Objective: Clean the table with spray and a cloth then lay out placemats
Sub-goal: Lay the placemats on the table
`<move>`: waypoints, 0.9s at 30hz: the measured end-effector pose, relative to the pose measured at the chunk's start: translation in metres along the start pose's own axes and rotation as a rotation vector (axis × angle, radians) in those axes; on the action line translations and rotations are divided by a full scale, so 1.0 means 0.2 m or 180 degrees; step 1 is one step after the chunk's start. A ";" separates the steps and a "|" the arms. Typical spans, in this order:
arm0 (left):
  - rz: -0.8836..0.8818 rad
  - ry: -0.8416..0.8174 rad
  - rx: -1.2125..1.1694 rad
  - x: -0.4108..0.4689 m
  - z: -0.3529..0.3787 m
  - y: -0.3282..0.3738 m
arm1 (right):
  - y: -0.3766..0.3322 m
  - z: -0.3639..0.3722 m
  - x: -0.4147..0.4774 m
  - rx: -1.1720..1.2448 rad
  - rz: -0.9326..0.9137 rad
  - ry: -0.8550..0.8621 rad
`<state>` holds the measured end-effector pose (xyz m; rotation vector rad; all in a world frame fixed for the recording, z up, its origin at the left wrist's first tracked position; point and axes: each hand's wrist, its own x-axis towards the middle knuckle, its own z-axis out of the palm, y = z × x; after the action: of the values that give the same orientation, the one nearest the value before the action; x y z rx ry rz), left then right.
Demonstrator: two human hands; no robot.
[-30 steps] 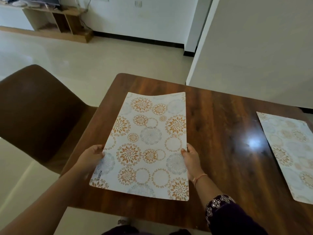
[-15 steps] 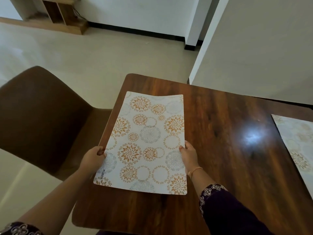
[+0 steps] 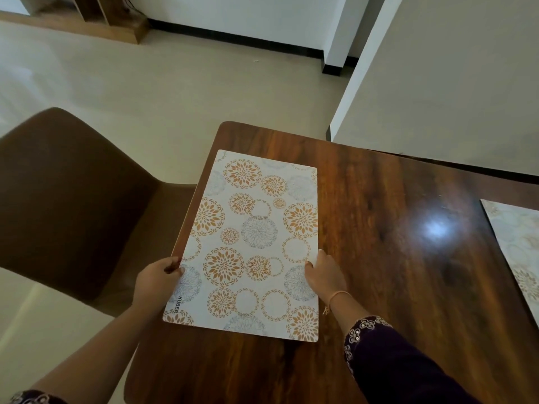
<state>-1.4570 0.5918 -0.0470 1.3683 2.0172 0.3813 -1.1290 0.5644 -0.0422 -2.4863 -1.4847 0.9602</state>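
Note:
A white placemat (image 3: 250, 243) with orange and grey flower circles lies lengthwise along the left edge of the dark wooden table (image 3: 379, 258). My left hand (image 3: 156, 279) grips its left edge, which slightly overhangs the table. My right hand (image 3: 323, 274) holds its right edge, fingers resting on the mat and the wood. The far end of the mat looks flat on the table. A second placemat (image 3: 519, 255) of the same pattern lies at the table's right side, cut off by the frame. No spray or cloth is in view.
A brown chair (image 3: 73, 205) stands close against the table's left side. A pale wall (image 3: 437, 83) rises behind the table's far edge. A wooden shelf unit (image 3: 116, 21) stands on the tiled floor at the far left.
The placemat has come down and flattened onto the table near its left edge; its far end no longer curls up. Both hands kept hold of its sides. The view shifted left.

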 end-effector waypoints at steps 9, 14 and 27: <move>0.0143 0.0106 0.0119 -0.03 0.03 -0.01 | 0.02 0.09 -0.04 -0.0421 -0.0083 0.0105; 0.0393 0.0149 0.0561 -0.05 0.02 -0.03 | 0.00 0.12 -0.07 -0.1112 -0.0249 0.0385; 0.1828 -0.1256 0.2389 -0.15 0.21 -0.05 | 0.02 0.35 -0.24 -0.1445 -0.1099 -0.0099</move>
<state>-1.4298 0.5556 -0.0737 2.2695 1.4452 -0.4396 -1.1799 0.5074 -0.0769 -2.3513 -2.2598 0.6600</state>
